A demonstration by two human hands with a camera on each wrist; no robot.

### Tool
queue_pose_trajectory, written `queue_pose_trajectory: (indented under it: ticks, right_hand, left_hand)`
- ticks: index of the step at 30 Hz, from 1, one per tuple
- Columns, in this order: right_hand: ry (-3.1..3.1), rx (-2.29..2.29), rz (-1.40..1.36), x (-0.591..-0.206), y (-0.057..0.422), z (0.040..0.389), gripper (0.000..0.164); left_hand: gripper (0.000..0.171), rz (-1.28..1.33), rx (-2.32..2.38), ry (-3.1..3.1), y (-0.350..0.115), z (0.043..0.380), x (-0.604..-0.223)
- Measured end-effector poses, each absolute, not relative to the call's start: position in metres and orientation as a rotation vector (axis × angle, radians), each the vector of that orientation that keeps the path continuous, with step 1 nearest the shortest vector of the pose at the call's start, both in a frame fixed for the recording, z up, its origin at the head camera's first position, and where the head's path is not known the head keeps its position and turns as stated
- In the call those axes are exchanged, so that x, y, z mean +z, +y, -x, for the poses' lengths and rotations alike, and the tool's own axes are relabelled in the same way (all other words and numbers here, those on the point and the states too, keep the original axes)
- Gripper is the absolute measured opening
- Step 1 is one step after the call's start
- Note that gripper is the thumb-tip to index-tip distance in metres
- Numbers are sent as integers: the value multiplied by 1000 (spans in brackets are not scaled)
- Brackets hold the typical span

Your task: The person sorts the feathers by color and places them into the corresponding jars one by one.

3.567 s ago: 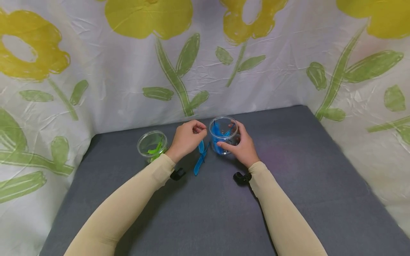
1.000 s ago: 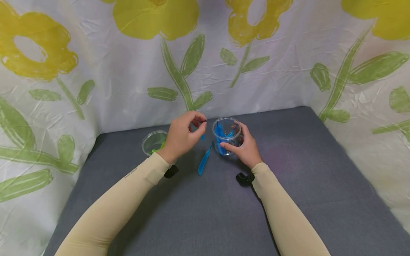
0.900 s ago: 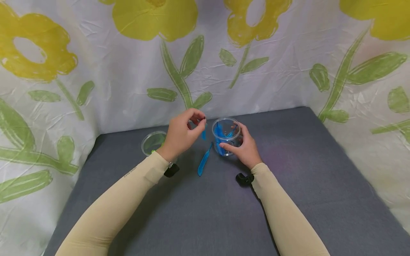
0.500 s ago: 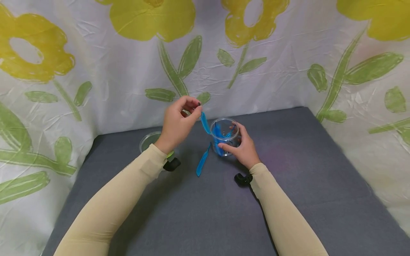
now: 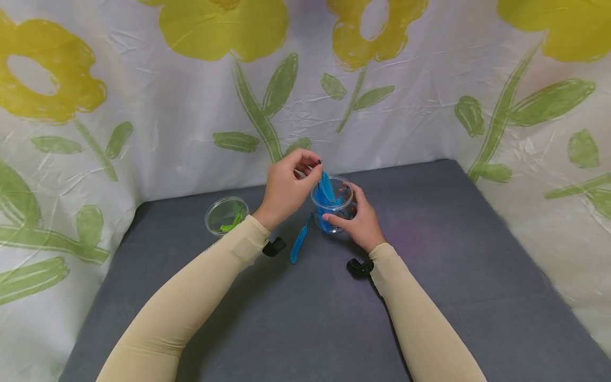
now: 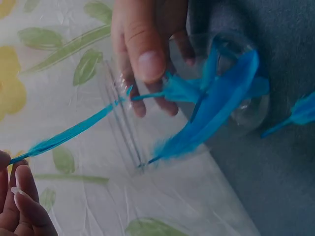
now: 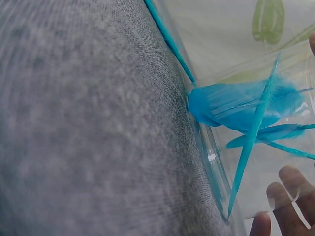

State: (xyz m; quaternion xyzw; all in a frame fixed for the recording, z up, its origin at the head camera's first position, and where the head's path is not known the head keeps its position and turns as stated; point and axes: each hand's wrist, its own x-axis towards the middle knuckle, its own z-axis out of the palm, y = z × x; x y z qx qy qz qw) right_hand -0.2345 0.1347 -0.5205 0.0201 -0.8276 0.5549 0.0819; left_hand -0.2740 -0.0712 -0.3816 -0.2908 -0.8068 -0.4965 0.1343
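Between thumb and fingers my left hand (image 5: 292, 183) pinches a blue feather (image 6: 74, 132) by its dark quill. The feather hangs down over the mouth of a clear plastic jar (image 5: 350, 197), its tip at the rim in the left wrist view. My right hand (image 5: 361, 220) grips the jar from the right, thumb in front and fingers round the far side. Several blue feathers (image 7: 246, 105) lean inside the jar, seen through its wall. Another blue feather (image 5: 299, 245) lies on the grey cloth just left of the jar.
A second clear jar (image 5: 206, 217) stands at the left with green feathers (image 5: 234, 223) in it, partly behind my left forearm. The grey cloth-covered table (image 5: 305, 318) ends at a white curtain (image 5: 186, 154) printed with flowers.
My left hand has picked up one of two blue feathers from the table, raised it, and brought it rightward over the jar. My right hand keeps its grip on the jar.
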Motion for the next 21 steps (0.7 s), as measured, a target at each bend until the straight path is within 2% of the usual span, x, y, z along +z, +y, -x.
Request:
queue_pose_trajectory:
  ticks: [21]
  right_hand:
    - [-2489, 1689, -32, -520, 138, 234, 100]
  left_hand:
    - [21, 873, -1497, -2474, -49, 269, -399]
